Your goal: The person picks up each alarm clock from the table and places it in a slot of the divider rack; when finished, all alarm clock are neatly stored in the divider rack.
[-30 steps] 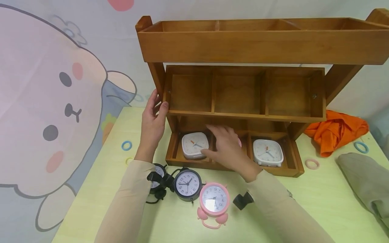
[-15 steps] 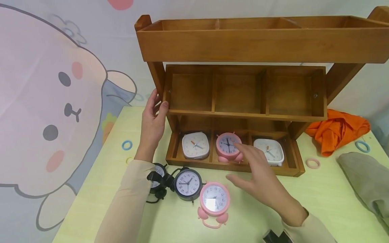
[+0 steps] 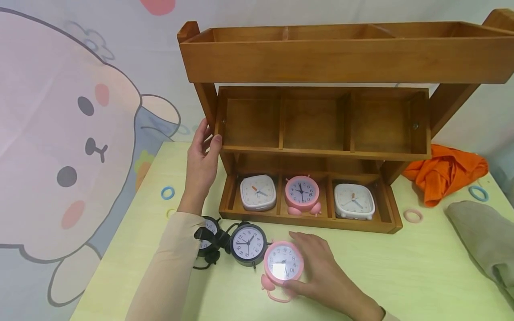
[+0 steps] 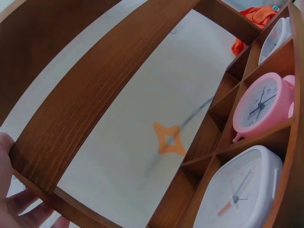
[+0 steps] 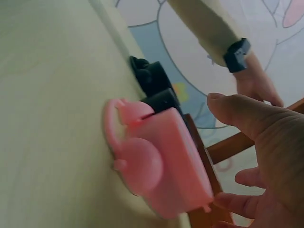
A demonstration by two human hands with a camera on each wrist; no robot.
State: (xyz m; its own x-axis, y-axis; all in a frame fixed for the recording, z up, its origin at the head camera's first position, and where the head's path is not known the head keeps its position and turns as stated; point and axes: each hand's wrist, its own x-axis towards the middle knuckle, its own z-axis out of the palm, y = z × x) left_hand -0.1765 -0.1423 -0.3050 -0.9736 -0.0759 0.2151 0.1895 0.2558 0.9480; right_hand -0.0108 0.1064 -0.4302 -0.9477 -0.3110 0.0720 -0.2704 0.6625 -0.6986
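Note:
My left hand (image 3: 202, 165) grips the left side of the brown wooden shelf rack (image 3: 345, 60), thumb in front and fingers behind. In the left wrist view its fingers (image 4: 35, 216) curl at the end of the panel. On the table lies a pink twin-bell alarm clock (image 3: 283, 263), face up, bells toward me. My right hand (image 3: 321, 272) is at its right side, thumb over the lower edge in the head view. The right wrist view shows the thumb (image 5: 228, 107) spread away from the clock and fingertips close to its edge. A black alarm clock (image 3: 247, 243) lies beside it.
Another black clock (image 3: 209, 229) is partly hidden by the left wrist strap. The rack's bottom tier holds a white clock (image 3: 258, 192), a pink clock (image 3: 302, 193) and a second white clock (image 3: 354, 200). Orange cloth (image 3: 445, 174) and grey cloth (image 3: 482, 240) lie right.
My right hand has drawn back from the bottom tier, uncovering the pink clock there, and come down to the pink clock on the table. The left hand stays on the rack.

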